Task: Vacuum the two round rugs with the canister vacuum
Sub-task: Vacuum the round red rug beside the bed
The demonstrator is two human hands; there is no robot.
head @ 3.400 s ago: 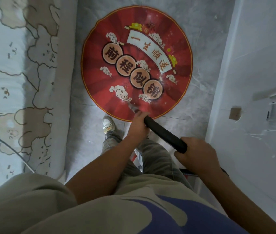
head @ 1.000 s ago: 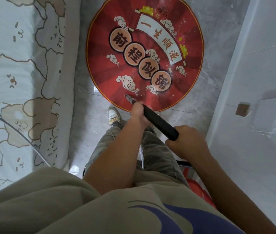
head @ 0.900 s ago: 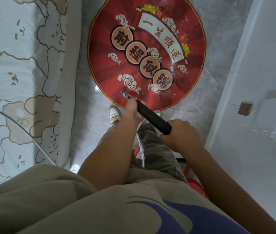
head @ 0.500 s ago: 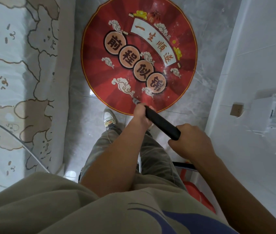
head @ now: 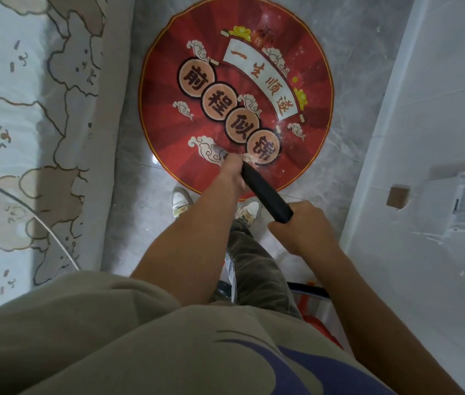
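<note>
Black vacuum wand (head: pixel 265 193) runs diagonally, tip pointing far-left onto the red round rug's (head: pixel 237 89) near edge. Left hand (head: pixel 232 173) grips it near the tip, right hand (head: pixel 301 226) grips its near-right end.

A single wide-angle camera sits on the person's head and looks steeply down and a little forward, almost along the body. Closest to the lens, the shirt (head: pixel 111 337) fills the bottom of the frame. Both forearms run up from it to the left hand (head: pixel 232 173) and right hand (head: pixel 302 226), which grip the black vacuum wand (head: pixel 265 195) near the middle. Farther off lie the shoes (head: pixel 180 201) and the grey floor (head: pixel 348 67). The round rug (head: pixel 168 104) takes the upper centre and reaches the top border. The bed (head: pixel 26 109) runs down the left side and a white wall (head: pixel 439 109) down the right, with straight lines bowing toward the edges.
</note>
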